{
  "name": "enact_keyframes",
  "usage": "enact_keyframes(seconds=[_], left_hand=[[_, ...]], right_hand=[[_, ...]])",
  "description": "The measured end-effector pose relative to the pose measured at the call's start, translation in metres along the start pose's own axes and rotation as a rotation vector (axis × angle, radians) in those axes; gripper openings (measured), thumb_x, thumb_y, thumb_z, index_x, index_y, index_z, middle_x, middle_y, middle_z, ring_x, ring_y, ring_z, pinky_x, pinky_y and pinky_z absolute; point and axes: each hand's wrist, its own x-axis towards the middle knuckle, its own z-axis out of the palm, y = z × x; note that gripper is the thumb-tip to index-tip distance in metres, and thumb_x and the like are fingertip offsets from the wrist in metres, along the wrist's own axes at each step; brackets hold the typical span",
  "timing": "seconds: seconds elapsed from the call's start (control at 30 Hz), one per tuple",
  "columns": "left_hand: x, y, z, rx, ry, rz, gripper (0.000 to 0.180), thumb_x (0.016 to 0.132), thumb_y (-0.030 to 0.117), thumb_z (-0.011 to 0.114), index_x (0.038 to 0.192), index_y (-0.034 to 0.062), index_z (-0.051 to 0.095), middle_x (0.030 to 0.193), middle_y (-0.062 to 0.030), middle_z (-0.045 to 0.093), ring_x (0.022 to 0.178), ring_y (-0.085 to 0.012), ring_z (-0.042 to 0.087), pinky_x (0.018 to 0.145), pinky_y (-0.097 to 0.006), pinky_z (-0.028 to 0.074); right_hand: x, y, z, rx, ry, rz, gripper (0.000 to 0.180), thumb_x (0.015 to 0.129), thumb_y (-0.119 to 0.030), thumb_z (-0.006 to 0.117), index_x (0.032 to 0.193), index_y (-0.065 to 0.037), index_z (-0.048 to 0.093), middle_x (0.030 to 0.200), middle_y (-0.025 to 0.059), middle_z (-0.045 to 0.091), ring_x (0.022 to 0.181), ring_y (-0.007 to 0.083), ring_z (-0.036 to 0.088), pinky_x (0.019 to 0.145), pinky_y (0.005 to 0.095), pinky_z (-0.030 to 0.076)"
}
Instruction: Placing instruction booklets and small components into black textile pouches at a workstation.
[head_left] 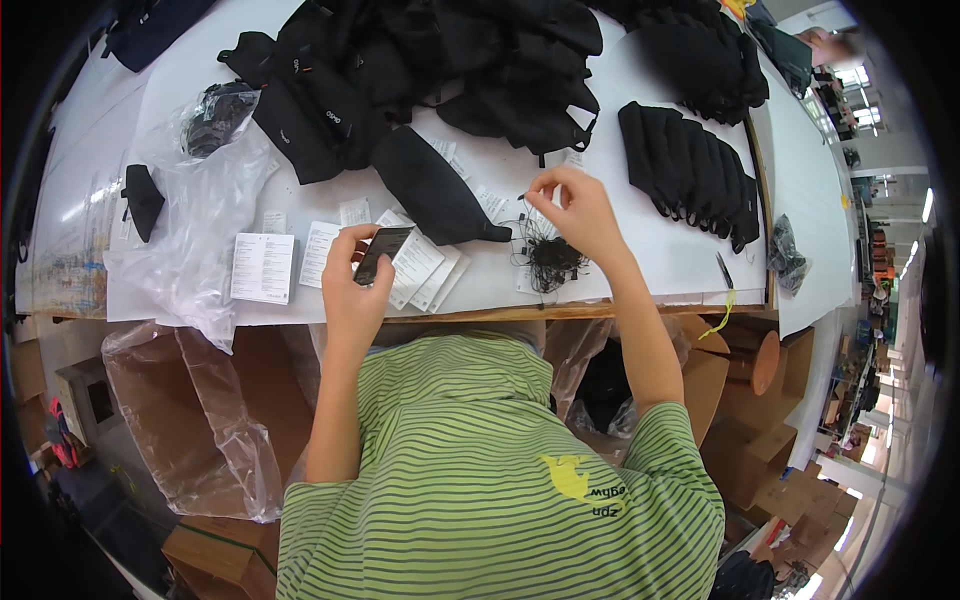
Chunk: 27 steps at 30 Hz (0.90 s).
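My left hand (352,285) holds a small dark card tag (381,252) upright over the table's front edge. My right hand (578,212) pinches a thin black string, lifted above a tangled bundle of black strings (549,258) that lies on the white table (640,255). A black pouch (432,188) lies flat between the two hands, a little farther back. White printed tags (425,268) are spread under and beside my left hand.
A heap of black bags (420,60) fills the back of the table, with a row of folded black pouches (690,165) at right. Clear plastic bags (205,215) and white leaflets (264,267) lie at left, and scissors (723,270) at the right edge. Cardboard boxes (745,440) stand below.
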Motion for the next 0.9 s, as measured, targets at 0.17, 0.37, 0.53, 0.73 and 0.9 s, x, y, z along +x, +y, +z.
enact_keyframes(seconds=[0.17,0.37,0.53,0.73,0.9], left_hand=[[-0.005,0.002,0.0,-0.173,-0.053,-0.081,0.028,0.077,0.002,0.06,0.105,0.0022,0.055,0.089,-0.0069,0.06,0.077,-0.0165,0.054,0.075,-0.03,0.044],[-0.01,0.013,0.004,-0.269,-0.094,-0.163,0.026,0.079,0.005,0.063,0.104,0.0028,0.058,0.089,-0.0034,0.061,0.078,-0.0128,0.053,0.074,-0.027,0.043],[-0.01,0.019,0.006,-0.302,-0.123,-0.149,0.025,0.078,0.006,0.065,0.102,0.0033,0.06,0.089,-0.0024,0.061,0.077,-0.0124,0.053,0.074,-0.026,0.042],[-0.013,0.015,0.014,-0.277,-0.153,-0.15,0.024,0.078,0.006,0.066,0.101,0.0035,0.06,0.089,-0.0022,0.061,0.077,-0.0125,0.053,0.074,-0.026,0.043],[-0.016,0.018,0.024,-0.269,-0.203,-0.158,0.022,0.078,0.006,0.066,0.099,0.0033,0.06,0.089,-0.0025,0.062,0.077,-0.0127,0.054,0.074,-0.026,0.043]], right_hand=[[-0.002,-0.018,-0.043,0.265,0.272,-0.024,0.008,0.076,-0.007,0.071,0.081,-0.003,0.066,0.069,-0.007,0.057,0.056,-0.0001,0.035,0.05,0.0175,0.028],[-0.033,0.029,-0.085,0.283,0.47,0.135,0.008,0.079,-0.006,0.07,0.083,-0.001,0.067,0.074,-0.006,0.06,0.061,0.0003,0.041,0.056,0.0166,0.032],[-0.093,0.145,-0.096,0.079,0.495,0.398,0.016,0.078,-0.015,0.07,0.086,-0.001,0.069,0.073,0.0006,0.064,0.062,0.0057,0.049,0.059,0.0216,0.039],[-0.116,0.153,-0.094,-0.414,0.423,0.592,0.018,0.075,-0.017,0.067,0.085,-0.002,0.065,0.074,0.0111,0.063,0.071,0.0259,0.061,0.067,0.0368,0.047],[-0.061,0.121,-0.062,-0.35,0.254,0.23,0.015,0.075,-0.015,0.068,0.086,-0.007,0.062,0.082,0.0103,0.061,0.078,0.0278,0.061,0.069,0.0362,0.047]])
